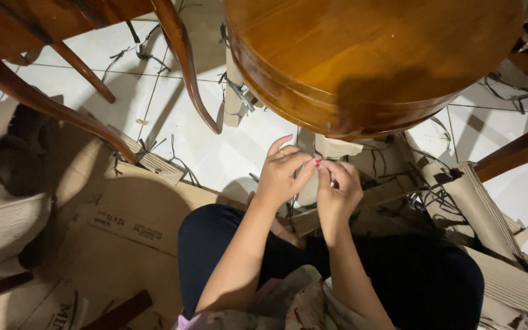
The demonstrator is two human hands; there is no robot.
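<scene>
Head view, looking down on a seated person whose two hands meet just below the edge of a round wooden table. The left hand has its fingers curled inward, thumb and forefinger pressed toward the fingertips of the right hand. The right hand is likewise closed in a pinch, knuckles up. Between the two sets of fingertips sits a very small item showing a spot of red; it is too small to tell what it is, or whether the red belongs to it or to a fingernail. Both hands appear to pinch at this same point, touching each other there. The pinch point lies directly over a cardboard wrapping piece that hangs under the table rim, and just above the person's lap in dark trousers. Flattened cardboard sheets cover the white tiled floor to the left of the knees. Corrugated cardboard scraps and black strapping bands lie to the right. A curved wooden chair leg stands at upper left, well apart from the hands. Another dark wooden rail enters from the right edge.
</scene>
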